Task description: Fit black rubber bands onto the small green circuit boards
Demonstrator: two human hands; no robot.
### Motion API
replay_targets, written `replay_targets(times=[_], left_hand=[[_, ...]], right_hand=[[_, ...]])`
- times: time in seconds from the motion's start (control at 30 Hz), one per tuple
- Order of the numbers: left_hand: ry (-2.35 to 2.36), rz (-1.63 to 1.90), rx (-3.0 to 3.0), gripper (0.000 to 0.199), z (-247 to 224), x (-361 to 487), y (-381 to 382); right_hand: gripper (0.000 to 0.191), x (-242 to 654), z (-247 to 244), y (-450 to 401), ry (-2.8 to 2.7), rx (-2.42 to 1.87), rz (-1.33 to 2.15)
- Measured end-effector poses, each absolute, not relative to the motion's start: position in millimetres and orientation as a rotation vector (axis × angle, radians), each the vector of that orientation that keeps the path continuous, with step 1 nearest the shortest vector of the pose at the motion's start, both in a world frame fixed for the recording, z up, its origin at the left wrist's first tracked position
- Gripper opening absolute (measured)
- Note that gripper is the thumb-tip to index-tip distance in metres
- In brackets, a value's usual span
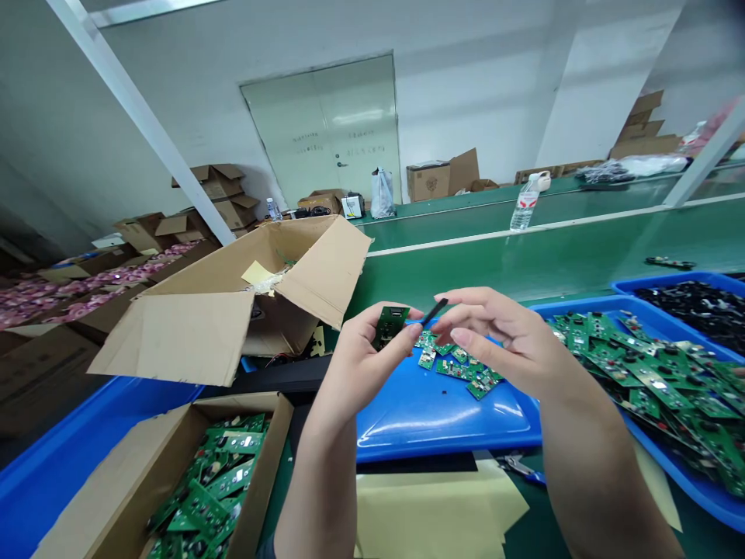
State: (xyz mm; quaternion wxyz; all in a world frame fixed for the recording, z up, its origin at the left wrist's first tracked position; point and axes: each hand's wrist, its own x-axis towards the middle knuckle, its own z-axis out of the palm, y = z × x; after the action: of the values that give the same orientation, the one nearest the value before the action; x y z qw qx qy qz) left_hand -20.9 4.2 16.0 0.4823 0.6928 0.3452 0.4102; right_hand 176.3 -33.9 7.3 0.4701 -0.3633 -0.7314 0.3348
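1. The person's left hand (364, 365) is raised above a shallow blue plastic tray (442, 427). Its fingers (372, 334) are curled closed on a small green circuit board (389, 324), gripping it by the edge, which appears to leave the board's face exposed toward the other hand.
2. The right hand (506, 341) is level with the left. Its thumb and forefinger (466, 307) pinch a narrow black strip (436, 311), while the remaining digits are loosely spread. The strip's lower end lies just beside the held board; it does not appear to touch it.
3. Small green circuit boards (459, 365) lie scattered on the tray beneath the hands, within easy reach.
4. To the right, a blue plastic bin (582, 308) holds a heap of larger green circuit boards (640, 380). Black components (698, 307) fill a second blue bin (669, 283) behind it. At lower left, a brown cardboard box (279, 419) holds more green boards (215, 489). This separation seems to keep each batch apart.
5. The green counter (524, 264) also carries blue-handled pliers (521, 466) and a pale yellow paper sheet (436, 512).
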Motion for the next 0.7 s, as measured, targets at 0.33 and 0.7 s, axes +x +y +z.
replay_targets(times=[0.33,0.7], left_hand=[[0.798,1.131,1.635,0.022,18.2,-13.5,-0.7],[0.663,1.006,1.538,0.027,16.1,-13.0,-1.7]], right_hand=[[0.032,176.1,18.7,-41.1,-1.865,-0.751,1.020],[0.035,173.1,5.8,-32.4,-1.991,-1.075,0.369]])
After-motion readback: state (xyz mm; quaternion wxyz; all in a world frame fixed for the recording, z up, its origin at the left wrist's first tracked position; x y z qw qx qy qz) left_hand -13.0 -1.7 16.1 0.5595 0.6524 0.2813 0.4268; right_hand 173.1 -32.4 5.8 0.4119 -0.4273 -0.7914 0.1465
